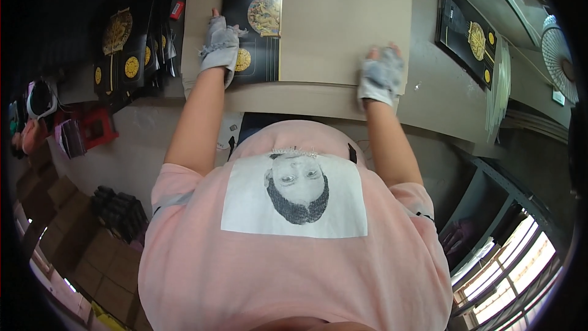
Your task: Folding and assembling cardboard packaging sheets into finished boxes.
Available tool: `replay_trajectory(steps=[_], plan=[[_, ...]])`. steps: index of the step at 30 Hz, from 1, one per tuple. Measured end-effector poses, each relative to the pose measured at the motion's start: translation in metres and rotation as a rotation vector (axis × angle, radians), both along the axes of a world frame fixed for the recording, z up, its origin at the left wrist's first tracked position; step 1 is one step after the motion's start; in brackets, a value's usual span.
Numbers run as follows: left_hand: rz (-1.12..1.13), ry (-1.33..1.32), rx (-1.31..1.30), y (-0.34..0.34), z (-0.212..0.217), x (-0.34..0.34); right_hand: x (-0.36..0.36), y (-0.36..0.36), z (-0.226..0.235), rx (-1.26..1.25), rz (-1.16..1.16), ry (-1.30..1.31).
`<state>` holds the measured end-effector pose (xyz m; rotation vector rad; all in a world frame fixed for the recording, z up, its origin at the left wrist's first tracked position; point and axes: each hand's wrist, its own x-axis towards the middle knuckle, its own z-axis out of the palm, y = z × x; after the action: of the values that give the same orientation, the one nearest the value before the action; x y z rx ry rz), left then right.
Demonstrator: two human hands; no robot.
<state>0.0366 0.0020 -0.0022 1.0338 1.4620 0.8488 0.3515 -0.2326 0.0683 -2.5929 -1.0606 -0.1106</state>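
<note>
A large beige board [346, 21] lies in front of me, with a black printed sheet [260, 61] along its left side. The sheet carries a round multicoloured picture and a smaller gold disc. My left hand [222, 41], in a grey fingerless glove, rests on the sheet's left edge with fingers stretched out. At the board's right edge lies my right hand [382, 75], gloved the same way. Its fingers point away from me and look spread, though slightly blurred. Neither hand is closed round anything. More beige board shows beneath, along the near edge.
Black-and-gold printed pieces [125, 43] are piled at the left, beside a small red object [177, 10]. Another black-and-gold stack [468, 34] lies at the right, near a fan [558, 58]. A red stool [98, 127] and brown cartons [79, 233] stand on the lower left.
</note>
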Motion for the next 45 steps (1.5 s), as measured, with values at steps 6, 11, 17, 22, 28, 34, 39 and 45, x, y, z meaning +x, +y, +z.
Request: replay_trajectory(steps=[6, 11, 17, 22, 28, 34, 39, 45], plan=[[0.062, -0.115, -0.029, -0.009, 0.026, 0.004, 0.066, -0.028, 0.01, 0.009, -0.174, 0.436], [-0.095, 0.377, 0.218, 0.009, -0.044, -0.045, 0.066, -0.006, 0.031, -0.022, -0.382, 1.031], [-0.072, 0.332, 0.228, 0.005, -0.022, -0.012, 0.101, -0.03, 0.006, -0.127, -0.183, 0.713], [-0.015, 0.523, 0.405, -0.006, -0.039, -0.028, 0.053, -0.005, 0.06, -0.421, -0.124, 0.523], [0.002, 0.397, 0.368, -0.016, -0.002, -0.014, 0.067, -0.001, 0.047, -0.388, -0.16, 0.605], [-0.048, 0.143, 0.116, -0.032, 0.06, -0.004, 0.124, -0.013, -0.023, -0.362, -0.184, 0.509], [-0.706, 1.15, 0.695, -0.069, 0.084, -0.02, 0.116, 0.004, 0.001, -0.514, -0.228, 0.421], [-1.149, 1.144, 0.706, -0.087, 0.11, -0.038, 0.105, 0.001, 0.016, -0.486, -0.224, 0.487]])
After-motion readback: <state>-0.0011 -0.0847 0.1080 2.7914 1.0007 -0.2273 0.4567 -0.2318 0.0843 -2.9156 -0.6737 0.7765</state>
